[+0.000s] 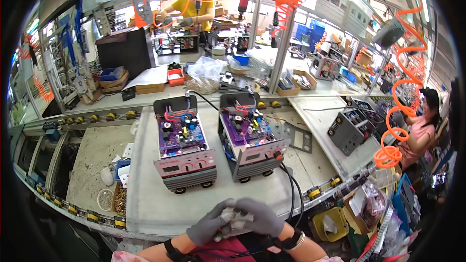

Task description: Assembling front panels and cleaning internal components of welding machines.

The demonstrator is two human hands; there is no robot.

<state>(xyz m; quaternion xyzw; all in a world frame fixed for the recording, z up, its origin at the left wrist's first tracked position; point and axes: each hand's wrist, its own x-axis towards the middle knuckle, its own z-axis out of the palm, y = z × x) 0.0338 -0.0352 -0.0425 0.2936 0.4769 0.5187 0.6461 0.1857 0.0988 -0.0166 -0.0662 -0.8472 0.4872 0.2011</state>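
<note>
My left hand (208,226), in a grey glove, meets my right hand (260,216), gloved alike, close to my body over the near edge of the pale board (145,213). Both sets of fingers are curled in against each other. Whatever lies between them, if anything, is too small and hidden to name. Just beyond stand two open-topped welding-machine-like units: the left unit (184,165) and the right unit (257,153). Each shows a purple circuit board, coloured wires and a grey front panel. Black cables (294,189) run down from the right unit's front. Neither hand touches a unit.
A similar dark unit (347,131) lies at the right on another board. Small screws fill a box (120,199) beside a white cup (105,199) at left. Orange coiled hoses (388,155) hang at right. One co-worker (201,12) works across the bench, another (422,136) at right.
</note>
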